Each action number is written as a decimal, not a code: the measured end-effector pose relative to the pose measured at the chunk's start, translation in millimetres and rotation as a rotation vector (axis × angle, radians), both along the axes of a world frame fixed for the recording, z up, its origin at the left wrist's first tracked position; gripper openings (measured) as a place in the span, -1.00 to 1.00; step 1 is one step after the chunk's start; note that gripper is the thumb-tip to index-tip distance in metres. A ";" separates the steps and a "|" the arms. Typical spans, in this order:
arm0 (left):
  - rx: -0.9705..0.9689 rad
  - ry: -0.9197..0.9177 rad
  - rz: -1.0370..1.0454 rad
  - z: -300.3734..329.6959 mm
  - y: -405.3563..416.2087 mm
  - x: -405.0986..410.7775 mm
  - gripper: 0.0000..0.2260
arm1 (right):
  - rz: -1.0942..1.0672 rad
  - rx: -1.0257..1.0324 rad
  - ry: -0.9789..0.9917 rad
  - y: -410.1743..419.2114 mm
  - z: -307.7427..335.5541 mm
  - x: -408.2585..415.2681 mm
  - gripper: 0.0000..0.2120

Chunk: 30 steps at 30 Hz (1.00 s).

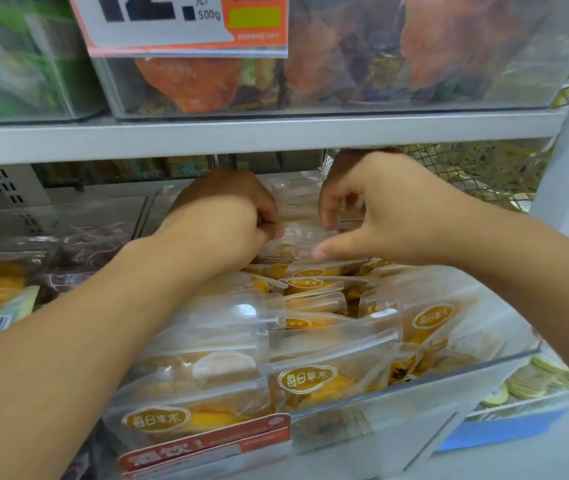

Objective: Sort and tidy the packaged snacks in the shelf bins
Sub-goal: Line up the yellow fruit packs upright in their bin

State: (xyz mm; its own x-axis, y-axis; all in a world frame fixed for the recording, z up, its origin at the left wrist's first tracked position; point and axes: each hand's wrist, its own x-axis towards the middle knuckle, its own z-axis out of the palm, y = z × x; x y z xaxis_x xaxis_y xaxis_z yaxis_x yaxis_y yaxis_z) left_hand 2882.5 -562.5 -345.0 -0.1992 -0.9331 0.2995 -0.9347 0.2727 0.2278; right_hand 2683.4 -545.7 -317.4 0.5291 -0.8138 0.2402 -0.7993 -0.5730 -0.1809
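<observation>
Both my hands reach to the back of the clear bin, at 12 o'clock; my left hand pinches the top edge of a translucent snack pouch; my right hand hovers just beside it at 3 o'clock, fingers loosely curled and apart, gripping nothing. More pouches lie stacked toward 6 o'clock.

Orange price sign above grey shelf board
</observation>
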 end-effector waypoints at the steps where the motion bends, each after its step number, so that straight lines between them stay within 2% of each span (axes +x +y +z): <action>1: 0.007 0.023 0.015 -0.2 -1.0 -0.5 -0.92 | -0.001 0.042 0.068 3.0 -0.2 0.5 -0.67; 3: 0.002 0.057 0.028 -0.8 -1.1 -0.5 -0.88 | -0.012 0.128 0.199 3.1 -2.6 3.9 -0.62; 5: -0.010 0.097 -0.003 -1.6 2.0 1.4 -0.77 | -0.012 0.164 0.286 2.2 -3.3 6.2 -0.64; 7: 0.002 0.127 -0.122 -2.2 6.9 5.4 -0.74 | -0.013 0.132 0.329 1.4 -4.1 5.9 -0.73; 9: 0.052 0.093 -0.251 -0.9 14.4 9.2 -0.80 | -0.045 0.098 0.415 -0.9 -6.7 8.0 -0.76; 11: 0.136 0.023 -0.312 1.7 20.2 11.9 -0.87 | -0.048 0.212 0.451 -4.0 -6.6 11.8 -0.73; 14: 0.255 -0.104 -0.309 5.7 24.1 13.3 -0.71 | -0.040 0.446 0.394 -6.1 0.8 8.5 -0.63; 15: 0.293 -0.117 -0.307 6.5 24.5 12.7 -0.72 | -0.044 0.467 0.412 -6.6 3.2 5.0 -0.59; 16: 0.325 -0.122 -0.308 7.2 25.7 11.5 -0.78 | -0.044 0.464 0.439 -6.8 3.2 2.6 -0.59; 18: 0.357 -0.144 -0.308 7.2 25.4 8.2 -0.90 | -0.019 0.415 0.474 -8.3 -4.4 3.1 -0.73; 20: 0.344 -0.193 -0.307 8.1 23.9 5.5 -0.93 | 0.006 0.303 0.398 -13.6 -12.4 7.6 -0.85; 22: 0.298 -0.240 -0.284 9.7 23.5 7.3 -0.86 | 0.021 0.207 0.342 -17.4 -16.1 12.4 -0.80; 24: 0.226 -0.277 -0.245 12.2 23.5 13.1 -0.80 | 0.036 0.106 0.278 -19.0 -18.5 16.0 -0.83; 27: 0.151 -0.299 -0.160 20.0 25.5 24.2 -0.88 | 0.038 0.063 0.190 -18.7 -21.4 24.9 -0.86; 30: 0.185 -0.352 -0.133 25.8 26.3 27.7 -0.86 | -0.020 0.056 0.220 -22.8 -23.8 34.5 -0.84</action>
